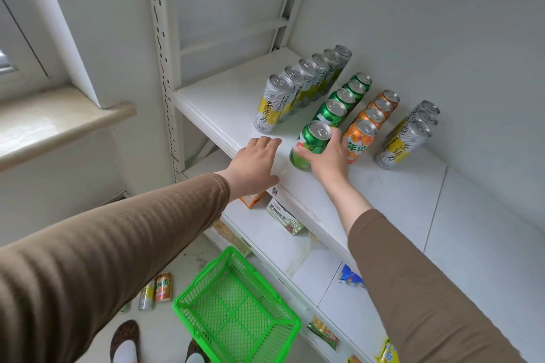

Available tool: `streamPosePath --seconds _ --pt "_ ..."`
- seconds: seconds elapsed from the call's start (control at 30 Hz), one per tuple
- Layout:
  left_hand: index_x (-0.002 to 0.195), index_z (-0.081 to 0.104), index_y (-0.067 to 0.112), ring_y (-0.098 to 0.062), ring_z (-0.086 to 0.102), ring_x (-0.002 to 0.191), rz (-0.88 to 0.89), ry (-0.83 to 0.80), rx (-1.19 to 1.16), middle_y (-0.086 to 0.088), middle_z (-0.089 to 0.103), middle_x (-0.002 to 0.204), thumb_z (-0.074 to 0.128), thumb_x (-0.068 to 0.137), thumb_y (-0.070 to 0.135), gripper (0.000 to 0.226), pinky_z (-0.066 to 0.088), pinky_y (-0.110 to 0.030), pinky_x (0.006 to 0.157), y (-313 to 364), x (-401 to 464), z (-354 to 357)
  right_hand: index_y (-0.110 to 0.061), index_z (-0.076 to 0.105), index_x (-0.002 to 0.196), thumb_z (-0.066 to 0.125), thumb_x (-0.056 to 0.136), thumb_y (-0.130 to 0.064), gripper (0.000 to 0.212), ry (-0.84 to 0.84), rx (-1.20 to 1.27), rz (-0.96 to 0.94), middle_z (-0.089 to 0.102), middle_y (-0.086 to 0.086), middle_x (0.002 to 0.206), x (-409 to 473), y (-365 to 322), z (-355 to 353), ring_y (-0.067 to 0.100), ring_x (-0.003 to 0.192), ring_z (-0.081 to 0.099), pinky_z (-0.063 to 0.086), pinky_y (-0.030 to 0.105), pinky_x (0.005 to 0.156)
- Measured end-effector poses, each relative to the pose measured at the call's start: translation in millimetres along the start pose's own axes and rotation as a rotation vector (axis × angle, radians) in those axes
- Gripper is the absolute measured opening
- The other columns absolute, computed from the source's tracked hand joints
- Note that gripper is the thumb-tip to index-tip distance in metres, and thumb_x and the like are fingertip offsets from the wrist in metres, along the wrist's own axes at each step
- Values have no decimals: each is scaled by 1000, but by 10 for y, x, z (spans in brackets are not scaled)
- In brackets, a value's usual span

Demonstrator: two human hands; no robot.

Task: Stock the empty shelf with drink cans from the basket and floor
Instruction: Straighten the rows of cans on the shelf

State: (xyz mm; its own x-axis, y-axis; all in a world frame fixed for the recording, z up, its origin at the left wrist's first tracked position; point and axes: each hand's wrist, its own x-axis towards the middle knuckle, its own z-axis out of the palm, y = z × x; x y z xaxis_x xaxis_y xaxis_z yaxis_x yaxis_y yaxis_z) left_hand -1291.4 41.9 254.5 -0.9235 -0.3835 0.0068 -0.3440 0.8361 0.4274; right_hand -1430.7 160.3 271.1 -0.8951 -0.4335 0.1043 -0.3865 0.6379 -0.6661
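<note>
My right hand grips a green can standing at the front of a row of green cans on the white shelf. My left hand rests flat and open on the shelf's front edge, just left of that can. A row of tall silver-and-yellow cans runs along the left. Orange cans stand in a row to the right, then three more silver-and-yellow cans. The green basket on the floor holds nothing visible. Two cans stand on the floor left of it.
Lower shelves carry snack packets and small cartons. The shelf's right half is bare white board. A perforated upright post and a window sill stand to the left. My feet are beside the basket.
</note>
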Motion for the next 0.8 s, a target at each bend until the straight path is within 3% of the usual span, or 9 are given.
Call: streamPosePath --seconds 0.1,0.23,0.4,0.63,0.8 --pt "152 18 16 -30 29 137 6 4 3 -10 30 152 69 81 38 90 34 -44 111 -20 41 8 -23 39 137 87 75 -31 79 -105 -64 -87 52 3 138 152 20 -152 25 123 53 41 31 92" --pt "152 18 16 -30 30 136 7 1 14 -9 29 152 69 81 37 90 34 -44 111 -45 84 35 -26 36 140 85 78 -24 79 -217 -300 -217 51 9 138 319 -12 -300 32 124 51 41 37 96" --pt "152 18 18 -30 30 137 2 2 5 -9 28 154 70 82 36 89 35 -44 112 -62 153 40 -25 37 148 85 78 -23 85 -162 -441 -298 38 8 137 377 -53 -270 31 125 48 45 40 99" --pt "152 18 18 -30 30 137 0 -4 4 -9 29 153 69 82 35 89 36 -44 111 -92 150 46 -27 33 152 84 79 -24 89 -96 -547 -318 37 8 137 364 -76 -238 34 123 45 50 46 93" --pt "151 20 16 -30 31 136 13 14 -13 -9 33 150 70 80 35 89 35 -44 111 -203 21 45 -22 27 156 88 71 -36 105 31 -707 -405 31 9 155 104 -185 -211 34 138 32 42 49 105"
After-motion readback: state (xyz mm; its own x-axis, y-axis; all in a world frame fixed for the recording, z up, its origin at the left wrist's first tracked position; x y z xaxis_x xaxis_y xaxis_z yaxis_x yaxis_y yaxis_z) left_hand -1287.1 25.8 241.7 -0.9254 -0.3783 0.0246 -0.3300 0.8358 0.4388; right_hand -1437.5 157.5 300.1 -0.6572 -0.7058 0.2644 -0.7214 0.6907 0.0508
